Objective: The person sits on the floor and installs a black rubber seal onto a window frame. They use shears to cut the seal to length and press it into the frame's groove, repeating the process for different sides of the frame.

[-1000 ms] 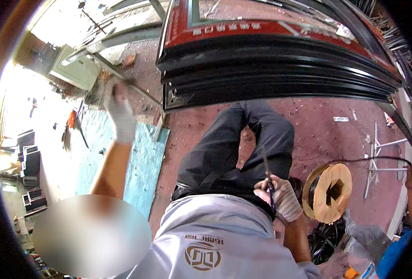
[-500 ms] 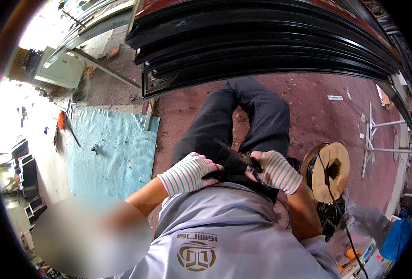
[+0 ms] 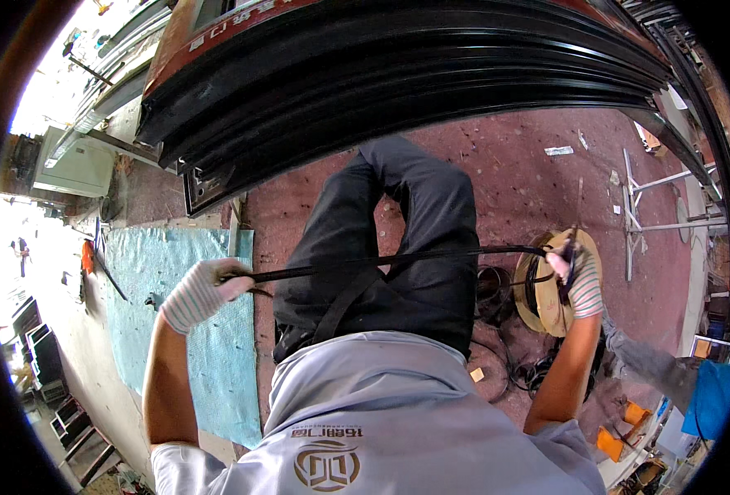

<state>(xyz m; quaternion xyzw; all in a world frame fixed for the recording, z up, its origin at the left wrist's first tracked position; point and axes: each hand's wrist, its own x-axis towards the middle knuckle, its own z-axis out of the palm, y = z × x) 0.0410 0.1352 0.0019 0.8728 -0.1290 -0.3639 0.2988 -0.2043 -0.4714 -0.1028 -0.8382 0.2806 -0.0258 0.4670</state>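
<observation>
While we stand over the red floor [image 3: 513, 177], our gloved left hand [image 3: 204, 290] is clenched around one end of a single black rubber strip [image 3: 381, 262], stretched taut across our dark trousers [image 3: 398, 247]. At the right, our gloved right hand [image 3: 578, 279] pinches the strip's other end beside one round wooden spool [image 3: 546, 285]. Loose black coils [image 3: 505, 363] lie under it.

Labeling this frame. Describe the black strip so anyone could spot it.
Start at the person's dark trousers mid-frame. The black strip runs taut across them, from the gloved left hand to the gloved right hand by the wooden spool. Unlike the loose coils on the floor, it's straight.
</observation>
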